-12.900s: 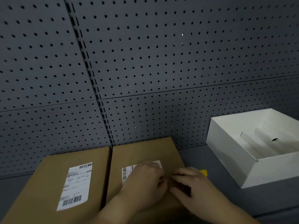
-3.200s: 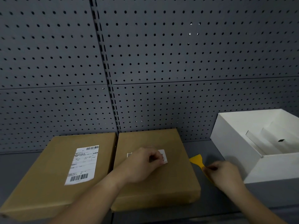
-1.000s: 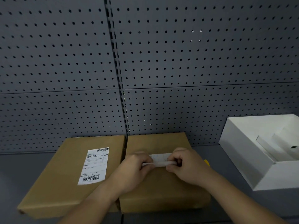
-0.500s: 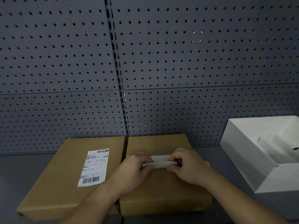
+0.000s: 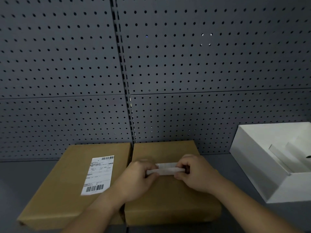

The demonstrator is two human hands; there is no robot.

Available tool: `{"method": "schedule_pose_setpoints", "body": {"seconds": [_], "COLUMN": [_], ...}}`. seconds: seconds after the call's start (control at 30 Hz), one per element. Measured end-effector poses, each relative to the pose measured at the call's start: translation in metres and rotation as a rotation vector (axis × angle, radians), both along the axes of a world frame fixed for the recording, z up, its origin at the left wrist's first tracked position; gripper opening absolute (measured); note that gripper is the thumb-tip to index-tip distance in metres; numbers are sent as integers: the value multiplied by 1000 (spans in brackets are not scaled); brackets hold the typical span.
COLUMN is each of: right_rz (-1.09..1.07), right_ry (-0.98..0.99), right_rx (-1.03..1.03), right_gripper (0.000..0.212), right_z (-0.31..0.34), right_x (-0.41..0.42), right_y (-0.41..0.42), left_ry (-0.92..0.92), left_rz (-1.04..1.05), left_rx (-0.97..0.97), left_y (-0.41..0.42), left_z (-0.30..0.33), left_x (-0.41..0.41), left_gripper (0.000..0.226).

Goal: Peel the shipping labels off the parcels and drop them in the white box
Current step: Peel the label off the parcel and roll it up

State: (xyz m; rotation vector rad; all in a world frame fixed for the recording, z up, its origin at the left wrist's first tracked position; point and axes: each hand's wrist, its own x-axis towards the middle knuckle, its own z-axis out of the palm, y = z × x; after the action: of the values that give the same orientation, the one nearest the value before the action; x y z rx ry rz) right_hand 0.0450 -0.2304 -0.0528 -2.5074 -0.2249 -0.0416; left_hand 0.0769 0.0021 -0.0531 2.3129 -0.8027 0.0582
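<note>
Two flat brown parcels lie side by side on the grey shelf. The left parcel (image 5: 64,190) carries a flat white shipping label (image 5: 99,174) with barcodes. Over the right parcel (image 5: 170,200), both hands hold a second white label (image 5: 166,169), folded over on itself and lifted along its near edge. My left hand (image 5: 136,180) pinches its left end and my right hand (image 5: 196,174) pinches its right end. The open white box (image 5: 252,167) stands at the right, with a white cardboard insert inside.
A dark grey pegboard wall (image 5: 168,64) rises directly behind the parcels and the white box. Bare grey shelf (image 5: 235,190) shows between the right parcel and the white box, and more at the far left.
Both hands have drawn the label's near edge slightly toward me, and the folded strip looks a little wider. Earlier, my right hand set down a yellow scraper, now out of sight, and joined the left.
</note>
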Motion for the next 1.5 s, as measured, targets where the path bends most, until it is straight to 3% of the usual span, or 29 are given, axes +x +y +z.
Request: {"method": "schedule_pose_setpoints", "body": {"seconds": [0.17, 0.37, 0.73, 0.87, 1.5], "right_rz": [8, 68, 111, 115, 115], "right_ry": [-32, -23, -2, 26, 65], "right_rx": [-48, -41, -35, -26, 5], "right_gripper": [15, 25, 21, 9, 13], "right_z": [-3, 1, 2, 5, 6], "right_x": [3, 1, 7, 6, 12], "right_y": [1, -3, -7, -13, -16], "left_ry": [35, -17, -8, -21, 17], "left_rz": [-6, 20, -17, 9, 17], "left_rx": [9, 31, 61, 66, 35], "left_y": [3, 2, 9, 8, 18], "left_z": [4, 1, 3, 2, 3], "left_x": [0, 0, 5, 6, 8], "left_gripper": [4, 27, 7, 9, 5]}}
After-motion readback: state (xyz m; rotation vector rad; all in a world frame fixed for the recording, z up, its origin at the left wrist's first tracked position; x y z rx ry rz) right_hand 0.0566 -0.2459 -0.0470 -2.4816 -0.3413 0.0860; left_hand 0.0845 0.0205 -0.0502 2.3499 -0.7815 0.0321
